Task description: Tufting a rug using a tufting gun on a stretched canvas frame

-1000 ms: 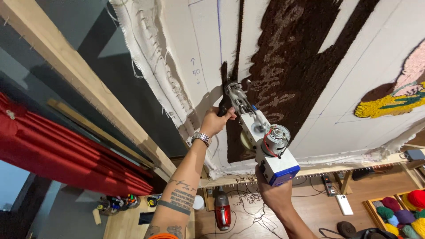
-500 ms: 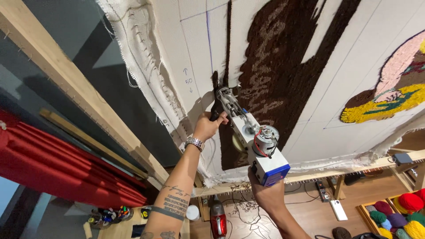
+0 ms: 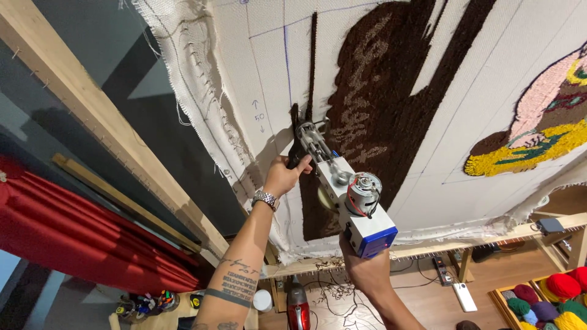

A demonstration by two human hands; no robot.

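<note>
Stretched white backing cloth (image 3: 391,201) fills the head view, pinned to a wooden frame (image 3: 92,116) and partly covered with brown tufted pile (image 3: 379,98). Left hand (image 3: 284,175) grips the black front handle of the tufting gun (image 3: 339,183), fingers wrapped closed. Right hand (image 3: 365,272) holds the gun from below; its fingers are hidden behind the blue-ended body, so their grip cannot be told. Gun tip meets the cloth beside the pile. Yarn balls (image 3: 550,293) are cut off at the lower right edge.
</note>
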